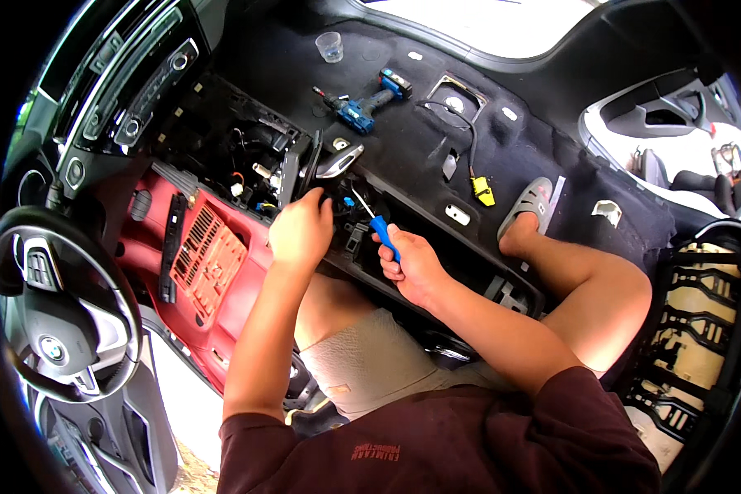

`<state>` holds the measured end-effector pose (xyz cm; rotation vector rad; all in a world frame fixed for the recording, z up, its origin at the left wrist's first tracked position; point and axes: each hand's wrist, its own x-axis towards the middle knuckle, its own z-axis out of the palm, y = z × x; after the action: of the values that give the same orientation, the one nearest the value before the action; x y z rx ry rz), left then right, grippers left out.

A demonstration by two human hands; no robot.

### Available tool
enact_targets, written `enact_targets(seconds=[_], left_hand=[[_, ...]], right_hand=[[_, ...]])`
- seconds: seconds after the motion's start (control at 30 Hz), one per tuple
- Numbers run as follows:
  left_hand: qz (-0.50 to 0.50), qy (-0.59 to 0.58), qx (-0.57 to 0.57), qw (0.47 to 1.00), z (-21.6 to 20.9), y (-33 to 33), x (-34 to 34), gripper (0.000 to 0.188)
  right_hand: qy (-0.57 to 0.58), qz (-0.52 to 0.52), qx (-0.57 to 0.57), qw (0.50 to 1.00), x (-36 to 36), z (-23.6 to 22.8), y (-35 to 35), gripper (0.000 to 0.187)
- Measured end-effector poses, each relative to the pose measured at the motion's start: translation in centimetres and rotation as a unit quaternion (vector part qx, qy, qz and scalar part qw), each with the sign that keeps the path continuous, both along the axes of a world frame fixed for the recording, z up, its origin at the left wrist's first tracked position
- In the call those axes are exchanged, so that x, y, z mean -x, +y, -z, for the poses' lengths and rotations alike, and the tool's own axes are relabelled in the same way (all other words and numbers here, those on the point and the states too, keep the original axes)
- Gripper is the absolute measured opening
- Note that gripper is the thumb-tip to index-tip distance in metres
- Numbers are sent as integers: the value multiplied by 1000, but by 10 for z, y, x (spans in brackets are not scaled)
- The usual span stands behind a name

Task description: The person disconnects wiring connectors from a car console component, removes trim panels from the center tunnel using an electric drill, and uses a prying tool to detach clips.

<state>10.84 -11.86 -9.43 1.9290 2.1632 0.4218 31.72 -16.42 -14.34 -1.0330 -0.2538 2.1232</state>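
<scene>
My right hand [412, 262] is closed round the blue handle of a screwdriver [378, 226]. Its thin metal shaft points up and left into the opened centre console [403, 202], near a small blue connector [349, 202]. Just left of it, my left hand [301, 229] has its fingers curled at a thin black trim piece [313, 156] standing up from the console. Beside that piece, the gear lever [340, 161] with silver edging leans to the right. My left fingertips are partly hidden, and so is where the screwdriver tip meets the console.
A blue cordless drill [358, 111], a clear cup [329, 47] and a yellow connector [482, 191] on a black cable lie on the dark floor carpet. Left are a red floor panel [239, 272], an orange-red plastic grille [210, 259] and the steering wheel [128, 329]. My sandalled foot [525, 218] rests across the console.
</scene>
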Motion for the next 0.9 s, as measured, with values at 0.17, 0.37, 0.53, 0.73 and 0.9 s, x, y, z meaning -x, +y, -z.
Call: enact_targets(seconds=[0.17, 0.37, 0.53, 0.73, 0.9], left_hand=[[-22, 100, 137, 985, 25, 39, -18, 29], [-53, 84, 101, 990, 40, 48, -21, 27], [-33, 89, 61, 994, 48, 59, -18, 27], [14, 115, 39, 992, 52, 64, -11, 25], [82, 141, 4, 987, 50, 70, 0, 25]], right_hand=[[51, 3, 12, 999, 2, 12, -2, 34], [3, -44, -20, 999, -12, 15, -2, 31], [-182, -96, -108, 973, -23, 21, 3, 32], [-196, -208, -85, 955, -34, -12, 36, 35], [-331, -306, -165, 877, -15, -21, 58, 41]])
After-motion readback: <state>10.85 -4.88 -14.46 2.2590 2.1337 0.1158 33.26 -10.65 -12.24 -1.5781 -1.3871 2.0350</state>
